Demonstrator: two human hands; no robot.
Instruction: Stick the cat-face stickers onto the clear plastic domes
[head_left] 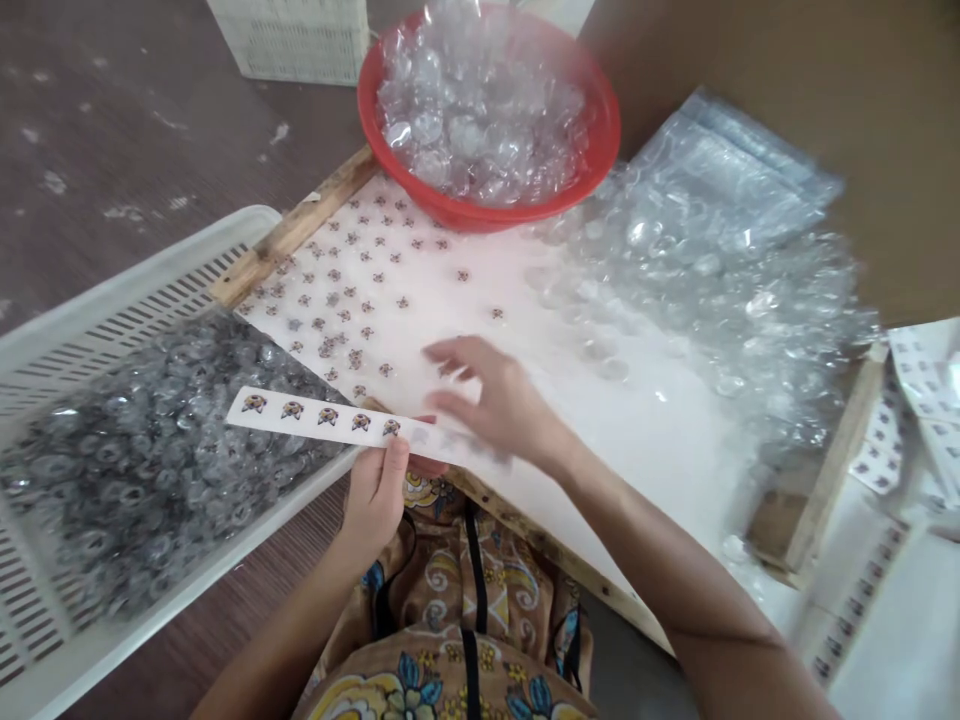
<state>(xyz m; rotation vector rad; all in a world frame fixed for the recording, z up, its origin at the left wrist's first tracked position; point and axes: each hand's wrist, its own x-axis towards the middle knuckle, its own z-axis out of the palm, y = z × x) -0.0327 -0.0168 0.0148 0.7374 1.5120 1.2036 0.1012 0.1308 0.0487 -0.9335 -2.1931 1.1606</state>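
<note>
My left hand (pixel 381 487) pinches a white strip of stickers (pixel 307 414) at about its middle, thumb on top. Several small printed animal-face stickers run along the strip's left part; its right end looks bare and blurred. Just above that right end is my right hand (pixel 487 395), fingers spread and slightly curled, blurred by motion. I cannot make out anything between those fingers. Under both hands lies a white board (pixel 450 320) with wooden edges. Many small pieces with the same printed faces (pixel 352 290) are scattered over the board's left side.
A red basin (pixel 600 140) heaped with clear plastic pieces (pixel 480 120) stands at the board's far edge. Clear plastic pieces (pixel 720 290) and plastic bags (pixel 742 170) pile up on the right. At left, a white crate (pixel 135 265) holds many clear pieces. More sticker sheets (pixel 877 440) lie far right.
</note>
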